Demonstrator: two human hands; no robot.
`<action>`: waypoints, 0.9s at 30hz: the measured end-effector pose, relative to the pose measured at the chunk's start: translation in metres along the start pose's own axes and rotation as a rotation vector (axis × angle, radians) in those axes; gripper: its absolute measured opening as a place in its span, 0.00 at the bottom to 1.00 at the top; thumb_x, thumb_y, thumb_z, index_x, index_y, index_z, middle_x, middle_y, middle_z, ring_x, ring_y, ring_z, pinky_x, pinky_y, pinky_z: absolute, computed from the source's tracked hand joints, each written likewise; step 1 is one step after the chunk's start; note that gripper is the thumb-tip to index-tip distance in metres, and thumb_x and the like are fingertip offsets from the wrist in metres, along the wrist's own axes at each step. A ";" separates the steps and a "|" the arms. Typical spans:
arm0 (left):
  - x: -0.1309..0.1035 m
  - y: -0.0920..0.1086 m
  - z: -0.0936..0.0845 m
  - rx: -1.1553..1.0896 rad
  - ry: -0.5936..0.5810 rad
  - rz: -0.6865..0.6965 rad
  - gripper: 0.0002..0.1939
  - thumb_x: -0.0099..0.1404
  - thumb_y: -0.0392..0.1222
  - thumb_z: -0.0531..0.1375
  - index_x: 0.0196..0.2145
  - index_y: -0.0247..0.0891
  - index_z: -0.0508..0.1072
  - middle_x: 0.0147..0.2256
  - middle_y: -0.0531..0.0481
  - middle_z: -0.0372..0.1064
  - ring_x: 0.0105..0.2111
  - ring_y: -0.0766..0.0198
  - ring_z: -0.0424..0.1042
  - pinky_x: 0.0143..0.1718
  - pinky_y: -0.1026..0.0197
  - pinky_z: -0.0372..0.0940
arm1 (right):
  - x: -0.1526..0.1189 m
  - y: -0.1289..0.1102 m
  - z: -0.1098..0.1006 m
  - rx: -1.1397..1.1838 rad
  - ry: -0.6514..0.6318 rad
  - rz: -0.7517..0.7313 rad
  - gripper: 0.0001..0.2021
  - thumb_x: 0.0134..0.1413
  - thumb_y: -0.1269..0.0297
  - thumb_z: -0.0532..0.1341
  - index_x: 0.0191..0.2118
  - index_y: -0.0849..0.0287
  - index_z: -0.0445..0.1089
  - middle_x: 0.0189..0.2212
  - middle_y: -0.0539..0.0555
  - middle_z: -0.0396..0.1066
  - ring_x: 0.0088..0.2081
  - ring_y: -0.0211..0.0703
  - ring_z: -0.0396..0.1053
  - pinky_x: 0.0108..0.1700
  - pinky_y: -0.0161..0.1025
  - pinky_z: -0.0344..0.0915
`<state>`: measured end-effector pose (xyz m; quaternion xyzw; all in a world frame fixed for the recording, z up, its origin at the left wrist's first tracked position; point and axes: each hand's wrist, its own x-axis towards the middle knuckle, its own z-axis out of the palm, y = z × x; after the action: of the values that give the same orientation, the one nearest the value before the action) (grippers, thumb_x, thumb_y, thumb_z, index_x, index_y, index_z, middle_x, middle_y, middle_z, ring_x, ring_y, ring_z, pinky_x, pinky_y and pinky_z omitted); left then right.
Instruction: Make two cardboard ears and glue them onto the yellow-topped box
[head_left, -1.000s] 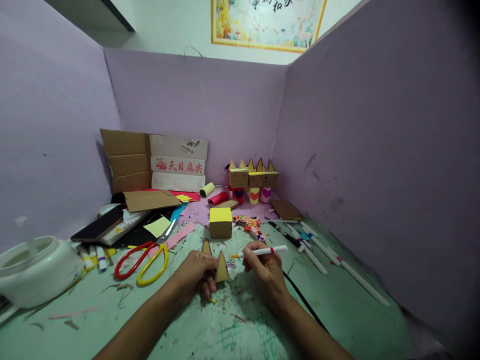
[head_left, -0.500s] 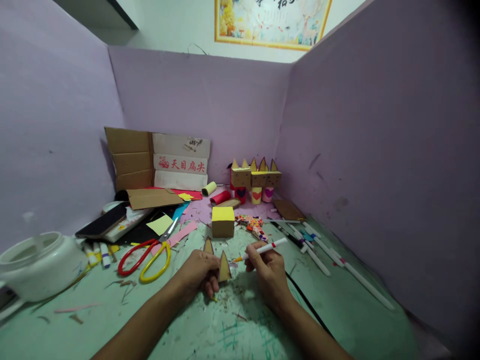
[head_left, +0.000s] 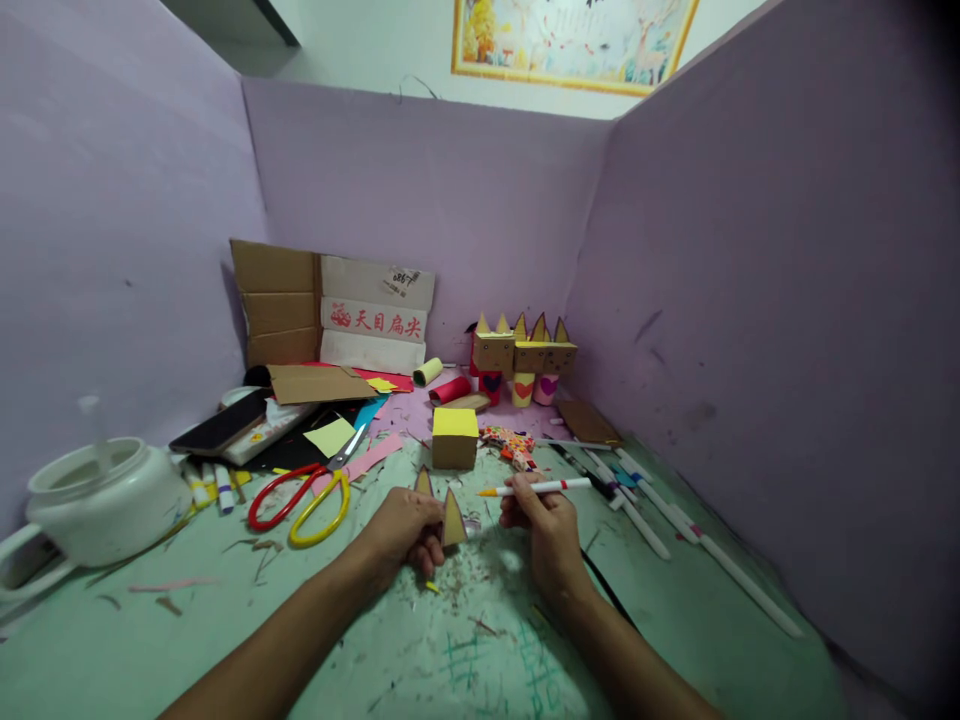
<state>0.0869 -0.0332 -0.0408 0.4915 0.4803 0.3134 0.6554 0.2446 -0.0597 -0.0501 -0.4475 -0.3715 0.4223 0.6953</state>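
Note:
Between the fingers and thumb of my left hand (head_left: 401, 527) is a pointed cardboard triangle (head_left: 454, 523) with a yellowish face, held upright. Behind those fingers the tip of a second cardboard triangle (head_left: 424, 482) shows; its lower part is hidden. My right hand (head_left: 546, 530) grips a white marker (head_left: 574, 485) with an orange tip. The marker lies nearly level, its tip pointing left, a little apart from the first triangle. Just beyond both hands stands a small cardboard box (head_left: 454, 452) with a yellow top.
Red-and-yellow-handled scissors (head_left: 320, 500) and a white teapot (head_left: 105, 505) are on the left. Cardboard figures with pointed ears (head_left: 525, 355) stand at the back. Loose markers (head_left: 645, 525) lie on the right. Purple walls (head_left: 420, 190) enclose the table (head_left: 337, 660).
The marker has turned more level, and its tip has drawn slightly away from the triangle. My left hand keeps its hold. The whole view has shifted a little.

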 end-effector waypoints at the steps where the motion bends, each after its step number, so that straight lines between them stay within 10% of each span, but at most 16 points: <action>1: 0.000 0.000 0.000 -0.001 -0.003 0.000 0.09 0.48 0.39 0.55 0.15 0.33 0.64 0.11 0.53 0.60 0.10 0.70 0.62 0.09 0.70 0.54 | -0.001 0.001 0.000 0.006 0.003 0.008 0.19 0.38 0.48 0.65 0.24 0.61 0.66 0.16 0.48 0.64 0.18 0.36 0.62 0.21 0.34 0.60; 27: -0.004 0.004 0.000 0.024 -0.030 -0.030 0.07 0.48 0.33 0.55 0.15 0.31 0.66 0.10 0.51 0.62 0.10 0.69 0.62 0.10 0.69 0.57 | -0.008 0.009 -0.005 -0.237 -0.035 -0.172 0.12 0.50 0.56 0.60 0.27 0.60 0.67 0.18 0.48 0.66 0.22 0.37 0.64 0.26 0.34 0.61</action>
<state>0.0861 -0.0357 -0.0352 0.4966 0.4817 0.2903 0.6612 0.2436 -0.0667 -0.0612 -0.4855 -0.4679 0.3221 0.6645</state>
